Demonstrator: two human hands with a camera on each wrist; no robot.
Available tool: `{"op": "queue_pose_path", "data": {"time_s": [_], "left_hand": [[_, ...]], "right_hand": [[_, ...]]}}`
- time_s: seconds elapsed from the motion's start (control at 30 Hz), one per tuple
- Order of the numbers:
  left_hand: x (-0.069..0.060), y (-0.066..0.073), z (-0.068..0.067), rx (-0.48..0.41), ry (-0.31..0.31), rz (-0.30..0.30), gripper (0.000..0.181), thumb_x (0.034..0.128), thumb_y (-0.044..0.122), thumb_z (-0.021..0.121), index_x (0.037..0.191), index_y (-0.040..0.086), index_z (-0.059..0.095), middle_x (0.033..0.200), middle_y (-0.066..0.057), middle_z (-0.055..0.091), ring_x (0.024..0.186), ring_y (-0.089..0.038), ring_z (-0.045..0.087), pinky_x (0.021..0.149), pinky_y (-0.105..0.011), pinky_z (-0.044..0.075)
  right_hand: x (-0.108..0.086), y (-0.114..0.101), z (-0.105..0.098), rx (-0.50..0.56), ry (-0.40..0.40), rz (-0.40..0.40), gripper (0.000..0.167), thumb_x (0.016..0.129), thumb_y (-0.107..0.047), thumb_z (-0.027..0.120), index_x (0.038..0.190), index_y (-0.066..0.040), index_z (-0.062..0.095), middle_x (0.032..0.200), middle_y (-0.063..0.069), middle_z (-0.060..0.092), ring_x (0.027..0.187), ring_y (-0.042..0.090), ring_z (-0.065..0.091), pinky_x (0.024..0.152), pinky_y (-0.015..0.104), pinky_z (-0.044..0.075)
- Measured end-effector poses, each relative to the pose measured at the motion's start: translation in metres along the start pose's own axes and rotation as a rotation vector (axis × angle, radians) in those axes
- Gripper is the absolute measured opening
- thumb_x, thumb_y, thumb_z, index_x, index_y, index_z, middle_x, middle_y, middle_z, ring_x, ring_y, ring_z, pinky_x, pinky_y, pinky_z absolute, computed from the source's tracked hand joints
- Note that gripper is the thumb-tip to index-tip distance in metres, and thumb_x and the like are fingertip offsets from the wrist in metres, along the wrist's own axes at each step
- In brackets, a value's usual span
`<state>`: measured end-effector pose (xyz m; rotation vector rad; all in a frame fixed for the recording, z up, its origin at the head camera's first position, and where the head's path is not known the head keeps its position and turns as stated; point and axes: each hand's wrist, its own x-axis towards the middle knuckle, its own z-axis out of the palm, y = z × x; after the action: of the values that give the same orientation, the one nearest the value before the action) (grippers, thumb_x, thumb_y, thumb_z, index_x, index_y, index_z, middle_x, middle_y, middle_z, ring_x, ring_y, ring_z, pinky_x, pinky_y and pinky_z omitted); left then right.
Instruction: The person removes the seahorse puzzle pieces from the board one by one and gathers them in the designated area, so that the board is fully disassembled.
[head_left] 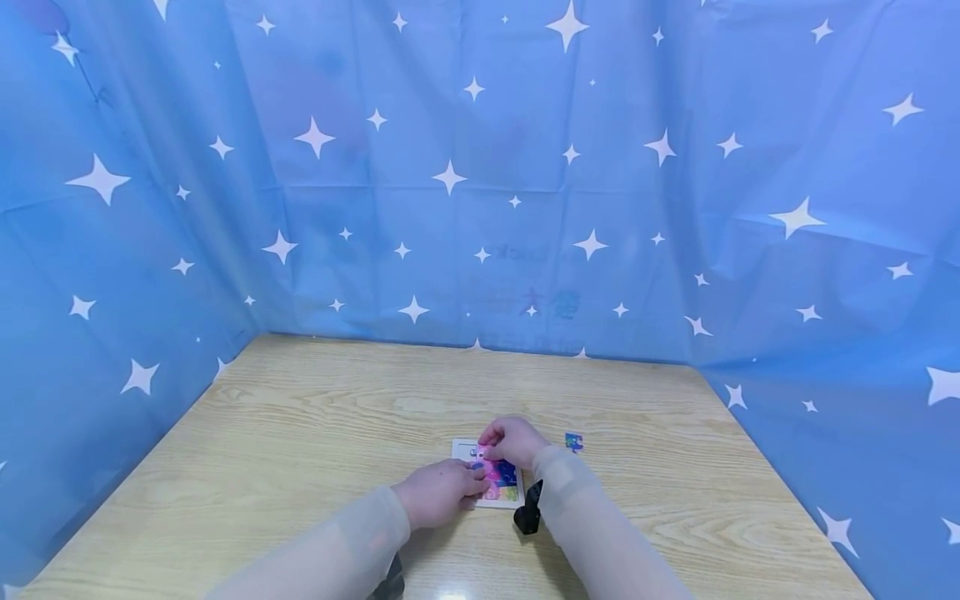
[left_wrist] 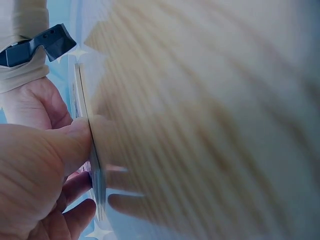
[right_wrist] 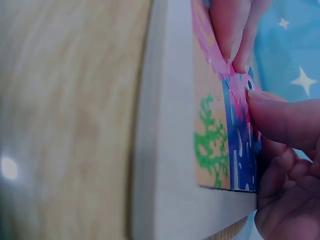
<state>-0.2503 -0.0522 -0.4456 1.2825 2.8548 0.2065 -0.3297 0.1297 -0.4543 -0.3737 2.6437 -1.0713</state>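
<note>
A jigsaw puzzle in a pale frame [head_left: 510,504] lies on the table, with pink, blue and sandy pieces [right_wrist: 212,145] inside it. My right hand [head_left: 516,442] is over its far part, pinching a pink puzzle piece [head_left: 482,452] with an eye printed on it between thumb and fingers. From the left side my left hand [head_left: 441,492] reaches over, its extended fingers [right_wrist: 230,30] pressing on the fitted pieces. In the left wrist view, the left thumb [left_wrist: 75,142] touches the frame's edge. Part of the puzzle is hidden beneath the hands.
A loose blue multicoloured puzzle piece [head_left: 573,442] lies on the wooden table [head_left: 337,400], right of the frame. Black wrist cameras [head_left: 528,512] sit on both sleeves. A blue curtain with white stars [head_left: 450,177] stands behind the table and along its sides.
</note>
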Motion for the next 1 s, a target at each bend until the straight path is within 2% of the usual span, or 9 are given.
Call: {"op": "queue_pose_path", "data": {"time_s": [0.2, 0.57, 0.73, 1.0], "left_hand": [[0.0002, -0.0010, 0.0011, -0.004, -0.001, -0.005, 0.038, 0.0917, 0.020, 0.065, 0.130, 0.016, 0.062, 0.135, 0.000, 0.057, 0.120, -0.019, 0.055, 0.101, -0.030, 0.044], [0.0002, -0.0013, 0.0013, 0.001, -0.005, 0.005, 0.037, 0.0928, 0.020, 0.064, 0.129, 0.015, 0.062, 0.133, -0.001, 0.059, 0.119, -0.018, 0.056, 0.100, -0.029, 0.044], [0.0011, -0.0022, 0.0018, -0.001, 0.000, 0.010, 0.036, 0.0930, 0.020, 0.064, 0.129, 0.015, 0.063, 0.132, 0.000, 0.059, 0.119, -0.017, 0.056, 0.099, -0.029, 0.045], [0.0006, -0.0005, 0.0011, -0.015, -0.013, -0.016, 0.038, 0.0929, 0.020, 0.064, 0.130, 0.016, 0.062, 0.136, 0.001, 0.056, 0.121, -0.018, 0.055, 0.101, -0.030, 0.044]], "right_hand": [[-0.0012, 0.0009, -0.0011, 0.023, 0.011, 0.022, 0.010, 0.084, -0.008, 0.073, 0.093, -0.012, 0.070, 0.087, -0.001, 0.061, 0.079, 0.016, 0.055, 0.079, 0.034, 0.047], [-0.0008, 0.0071, -0.0007, 0.083, 0.020, -0.015, 0.009, 0.085, -0.008, 0.073, 0.093, -0.011, 0.072, 0.087, -0.001, 0.063, 0.080, 0.016, 0.056, 0.077, 0.033, 0.047], [-0.0012, 0.0089, -0.0002, 0.109, 0.032, -0.006, 0.008, 0.084, -0.010, 0.074, 0.092, -0.011, 0.073, 0.089, 0.000, 0.062, 0.081, 0.016, 0.056, 0.079, 0.034, 0.046], [-0.0017, 0.0097, -0.0017, 0.132, 0.027, -0.017, 0.008, 0.084, -0.009, 0.073, 0.092, -0.012, 0.073, 0.091, -0.001, 0.063, 0.083, 0.016, 0.056, 0.083, 0.037, 0.046]]}}
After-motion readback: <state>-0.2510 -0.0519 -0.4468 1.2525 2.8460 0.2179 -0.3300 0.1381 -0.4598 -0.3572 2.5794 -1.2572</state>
